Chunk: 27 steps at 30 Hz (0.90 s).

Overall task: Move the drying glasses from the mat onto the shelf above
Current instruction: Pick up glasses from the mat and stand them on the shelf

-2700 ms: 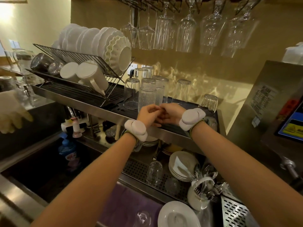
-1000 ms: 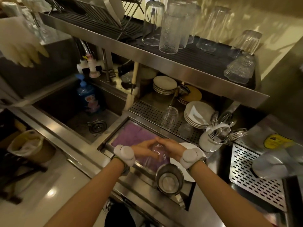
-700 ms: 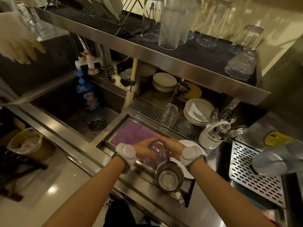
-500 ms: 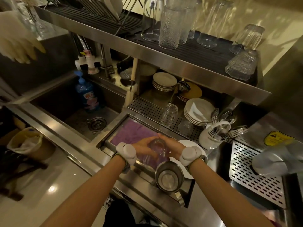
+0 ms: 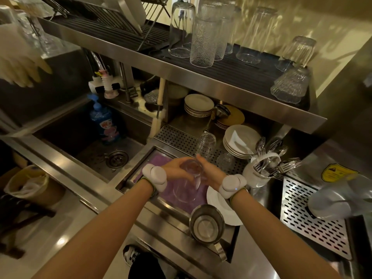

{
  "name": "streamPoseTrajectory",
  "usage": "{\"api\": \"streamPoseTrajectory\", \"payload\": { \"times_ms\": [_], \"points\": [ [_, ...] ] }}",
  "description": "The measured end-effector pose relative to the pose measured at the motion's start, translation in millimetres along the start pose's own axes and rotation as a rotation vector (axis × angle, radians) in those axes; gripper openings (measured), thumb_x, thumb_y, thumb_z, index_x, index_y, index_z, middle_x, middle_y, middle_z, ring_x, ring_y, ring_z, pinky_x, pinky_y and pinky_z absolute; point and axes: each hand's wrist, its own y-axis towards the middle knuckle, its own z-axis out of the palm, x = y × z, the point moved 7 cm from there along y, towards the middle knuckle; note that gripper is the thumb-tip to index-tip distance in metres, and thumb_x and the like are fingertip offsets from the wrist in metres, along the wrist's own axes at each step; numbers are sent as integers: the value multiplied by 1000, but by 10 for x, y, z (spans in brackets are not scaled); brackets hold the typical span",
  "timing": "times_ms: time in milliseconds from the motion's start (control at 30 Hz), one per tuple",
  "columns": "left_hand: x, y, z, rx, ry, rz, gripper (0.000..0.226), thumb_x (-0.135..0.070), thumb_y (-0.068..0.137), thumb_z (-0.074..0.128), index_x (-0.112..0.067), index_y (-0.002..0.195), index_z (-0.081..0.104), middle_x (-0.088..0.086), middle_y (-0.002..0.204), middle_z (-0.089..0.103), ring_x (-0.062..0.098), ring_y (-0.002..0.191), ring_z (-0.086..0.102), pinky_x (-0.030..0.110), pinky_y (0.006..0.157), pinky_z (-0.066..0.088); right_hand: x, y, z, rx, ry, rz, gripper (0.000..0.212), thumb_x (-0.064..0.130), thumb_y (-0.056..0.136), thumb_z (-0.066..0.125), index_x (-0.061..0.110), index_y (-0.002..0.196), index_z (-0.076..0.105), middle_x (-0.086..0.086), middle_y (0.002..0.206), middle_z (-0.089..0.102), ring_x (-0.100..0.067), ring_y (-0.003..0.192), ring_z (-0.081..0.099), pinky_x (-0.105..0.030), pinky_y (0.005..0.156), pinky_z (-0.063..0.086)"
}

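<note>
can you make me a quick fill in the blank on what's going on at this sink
1. Both hands, the left hand and the right hand, hold one clear ____ over the mat.
2. The mat is ____ in colour.
3. The glasses on the shelf stand rim ____.
4. The blue soap bottle stands in the ____.

Missing words: glass; purple; down; sink

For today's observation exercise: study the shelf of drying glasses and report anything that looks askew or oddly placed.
One thing stands out. At the right end of the shelf, a ribbed glass leans tilted, apparently propped against the patterned glass in front of it, while the tall glasses further left stand squarely upside down. It might slip if knocked.
</note>
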Motion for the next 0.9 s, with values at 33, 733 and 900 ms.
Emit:
{"api": "streamPoseTrajectory", "payload": {
  "times_ms": [33,733,900],
  "points": [
    [-71,10,-43,-13,4,16,59,12,73,67,-8,126,51,4,109,61,14,102,58,18,88,48,77,-5,3,13,4,-33,48,53,94,37,14,91,65,3,68,72,-6,64,66,-25,66,54],
    [-1573,-209,-748,-315,-215,501,35,-18,75,75,-21,108,63,-4,101,73,6,96,68,14,76,53,1562,-720,113,50,90,-516,74,73,87,9,31,120,60,-1,118,67,-18,110,61,-38,94,49],
    [-1851,-287,-825,-378,-224,563,29,-27,71,77,-28,98,66,-7,96,75,8,94,70,16,75,53,1837,-897,138,67,100,-543,83,74,85,11,21,131,54,-9,128,62,-25,121,56,-46,110,38]
  ]
}}
